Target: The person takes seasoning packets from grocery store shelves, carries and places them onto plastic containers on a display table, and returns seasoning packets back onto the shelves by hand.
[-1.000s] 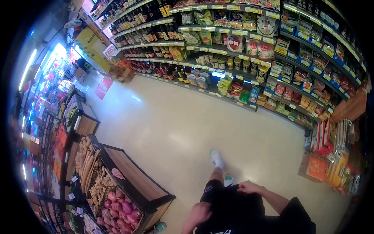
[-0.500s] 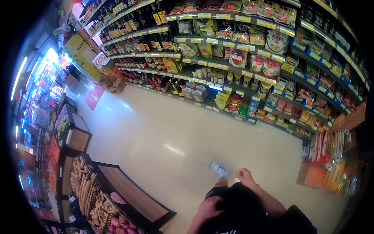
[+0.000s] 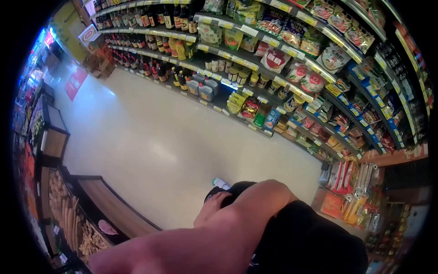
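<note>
My left hand (image 3: 212,208) hangs low against the dark shorts, beside my thigh. Its fingers lie loosely along the cloth, and no object shows in them. My right forearm (image 3: 228,228) is bent across my body, very close to the camera. My right hand (image 3: 123,258) is at the lower left edge, large and blurred, so its fingers cannot be made out. Past the shorts, part of a light-coloured shoe (image 3: 221,183) shows on the floor.
Long shelves (image 3: 237,59) of bottles, jars and packets curve along the far side. At left stands a wood-sided produce stand (image 3: 114,201) with root vegetables (image 3: 68,205). Packaged goods (image 3: 349,192) stand at right. Pale floor (image 3: 150,141) runs between; boxes (image 3: 98,64) sit farther off.
My right arm has swung up and across my body toward the lower left. The view has shifted, with the shelves and produce stand now farther left.
</note>
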Tool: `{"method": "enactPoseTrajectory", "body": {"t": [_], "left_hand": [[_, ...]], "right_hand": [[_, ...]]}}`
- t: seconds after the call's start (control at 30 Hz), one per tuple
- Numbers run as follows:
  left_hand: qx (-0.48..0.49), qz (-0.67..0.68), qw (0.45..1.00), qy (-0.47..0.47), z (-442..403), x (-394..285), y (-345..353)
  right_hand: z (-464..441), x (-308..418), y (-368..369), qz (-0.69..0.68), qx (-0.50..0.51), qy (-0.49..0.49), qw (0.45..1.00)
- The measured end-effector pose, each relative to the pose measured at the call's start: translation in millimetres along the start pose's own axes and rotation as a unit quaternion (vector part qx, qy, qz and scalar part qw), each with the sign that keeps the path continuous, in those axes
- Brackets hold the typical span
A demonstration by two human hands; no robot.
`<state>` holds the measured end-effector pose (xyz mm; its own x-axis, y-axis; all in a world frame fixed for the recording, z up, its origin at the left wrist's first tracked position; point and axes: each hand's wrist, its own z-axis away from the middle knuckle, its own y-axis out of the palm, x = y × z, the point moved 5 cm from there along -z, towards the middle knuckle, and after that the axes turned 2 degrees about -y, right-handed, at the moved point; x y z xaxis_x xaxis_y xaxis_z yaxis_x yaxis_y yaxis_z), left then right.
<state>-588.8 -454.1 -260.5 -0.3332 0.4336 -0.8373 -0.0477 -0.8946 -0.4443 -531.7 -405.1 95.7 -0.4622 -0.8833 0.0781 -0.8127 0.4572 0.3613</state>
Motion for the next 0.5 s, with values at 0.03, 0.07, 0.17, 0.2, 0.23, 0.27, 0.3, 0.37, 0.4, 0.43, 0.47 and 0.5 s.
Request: {"method": "enactPoseTrajectory", "body": {"t": [0.03, 0.07, 0.17, 0.2, 0.23, 0.27, 0.3, 0.37, 0.4, 0.43, 0.47, 0.5], "left_hand": [[0.007, 0.011, 1.0, -0.001, -2, 4, -1], [0.013, 0.023, 1.0, -0.002, -5, 8, -3], [0.033, 0.059, 0.998, -0.012, -14, 22, -9], [0.042, 0.072, 0.996, -0.014, -18, 28, -10], [0.05, 0.085, 0.995, -0.016, -23, 32, -13], [0.055, 0.098, 0.993, -0.02, -27, 36, -15], [0.059, 0.107, 0.992, -0.023, -32, 42, -21], [0.064, 0.126, 0.989, -0.033, -42, 52, -33], [0.066, 0.136, 0.988, -0.042, -46, 57, -37], [0.065, 0.146, 0.986, -0.048, -51, 61, -44], [0.058, 0.153, 0.985, -0.05, -56, 66, -51], [0.05, 0.162, 0.984, -0.061, -62, 77, -54]], "right_hand": [[1, -6, 5, -0.007, -0.022, -0.006, 1.0], [1, -12, 7, -0.015, -0.042, -0.016, 0.999], [1, -20, 9, -0.03, -0.043, 0.021, 0.998], [5, -25, 3, -0.029, -0.032, 0.047, 0.998], [6, -33, -5, -0.029, -0.021, 0.072, 0.997], [12, -43, -4, -0.066, 0.229, 0.075, 0.968], [34, -51, -3, -0.099, 0.462, 0.075, 0.878], [74, -79, -20, -0.093, 0.451, 0.15, 0.875], [87, -98, -38, -0.083, 0.511, 0.16, 0.84], [114, -114, -56, -0.037, 0.521, 0.194, 0.83], [137, -132, -82, -0.052, 0.477, 0.269, 0.835], [165, -149, -109, 0.008, 0.494, 0.318, 0.809]]}}
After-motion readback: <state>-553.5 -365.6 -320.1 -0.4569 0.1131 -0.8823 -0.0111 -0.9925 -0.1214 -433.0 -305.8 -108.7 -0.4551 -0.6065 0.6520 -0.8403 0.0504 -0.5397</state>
